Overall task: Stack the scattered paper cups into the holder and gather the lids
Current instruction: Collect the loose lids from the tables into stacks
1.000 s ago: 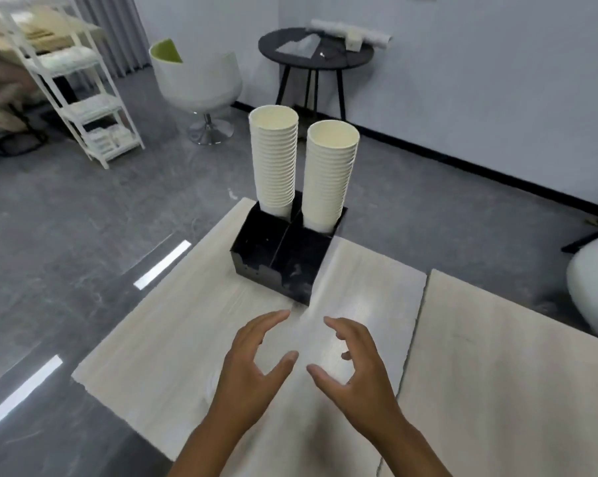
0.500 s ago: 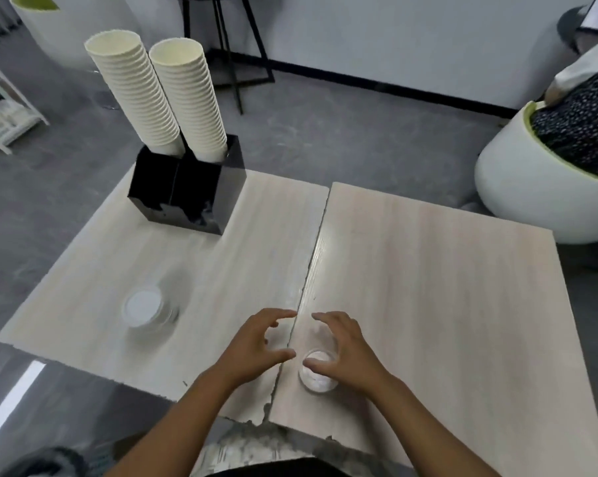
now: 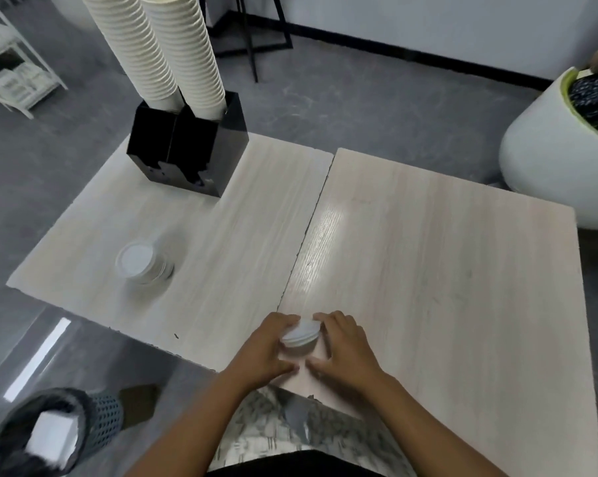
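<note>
1. Fingers [image 3: 289, 320] of the left hand [image 3: 261, 352] curl round the left side of a small stack of lids [image 3: 301, 333]; the fingers of the right hand [image 3: 347, 351] curl round its right side. Both thumbs lie on the wood nearer the body, tips close together but apart.
2. That small stack of lids is white, thin, round and disc-shaped, with layered edges showing. It is tilted and sits near the front edge of the worktop [image 3: 445, 270], just right of the seam between its 2 panels.
3. A second stack of lids [image 3: 141, 265], also white and round with a raised rim, rests flat on the left panel, near its left edge and well apart from the hands. It is slightly blurred.
4. The worktop is pale wood-grain laminate in 2 rectangular panels, with a glossy reflection beside the seam and chipped front edges.
5. A black, box-shaped holder [image 3: 190, 156] with glossy walls stands at the far left corner. 2 tall columns of paper cups [image 3: 173, 49], cream and ribbed by their nested rims, rise from it side by side, leaning left.
6. Beyond the right edge stands a rounded white tub chair [image 3: 545, 156] with a green rim. Below the front left corner is a dark mesh bin [image 3: 94, 421] holding white paper.
</note>
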The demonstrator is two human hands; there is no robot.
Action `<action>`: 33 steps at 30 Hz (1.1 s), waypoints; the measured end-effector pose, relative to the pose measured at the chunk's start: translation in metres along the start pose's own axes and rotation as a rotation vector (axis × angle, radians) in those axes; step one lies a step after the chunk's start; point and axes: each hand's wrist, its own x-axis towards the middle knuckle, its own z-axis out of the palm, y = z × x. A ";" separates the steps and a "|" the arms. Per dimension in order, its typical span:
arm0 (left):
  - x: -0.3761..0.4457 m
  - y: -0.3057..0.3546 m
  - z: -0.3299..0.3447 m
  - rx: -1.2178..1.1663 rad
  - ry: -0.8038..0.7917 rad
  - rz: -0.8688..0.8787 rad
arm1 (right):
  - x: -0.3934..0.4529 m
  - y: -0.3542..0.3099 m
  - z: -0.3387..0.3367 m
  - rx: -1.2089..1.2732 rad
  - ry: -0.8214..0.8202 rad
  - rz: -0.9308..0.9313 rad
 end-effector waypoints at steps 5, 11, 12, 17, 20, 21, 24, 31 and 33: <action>-0.007 -0.006 0.003 -0.058 0.086 0.003 | -0.003 -0.010 0.003 0.246 -0.026 0.040; -0.003 -0.018 -0.011 -0.095 0.103 0.008 | -0.007 -0.035 0.000 0.341 0.037 0.081; -0.001 -0.022 -0.015 -0.100 0.107 0.011 | -0.003 -0.039 0.000 0.345 0.050 0.089; 0.000 -0.033 -0.065 -0.122 0.133 0.079 | 0.020 -0.074 0.001 0.381 0.138 0.122; -0.004 -0.041 -0.112 -0.119 0.160 0.113 | 0.042 -0.113 0.000 0.433 0.205 0.118; -0.006 -0.044 -0.128 -0.123 0.174 0.122 | 0.052 -0.129 -0.001 0.449 0.217 0.107; -0.014 -0.056 -0.182 -0.133 0.237 0.122 | 0.088 -0.179 -0.002 0.481 0.226 0.059; -0.049 -0.094 -0.290 -0.004 0.434 0.144 | 0.160 -0.267 0.006 0.427 0.179 -0.176; -0.052 -0.109 -0.300 -0.005 0.462 0.117 | 0.178 -0.279 0.015 0.384 0.163 -0.221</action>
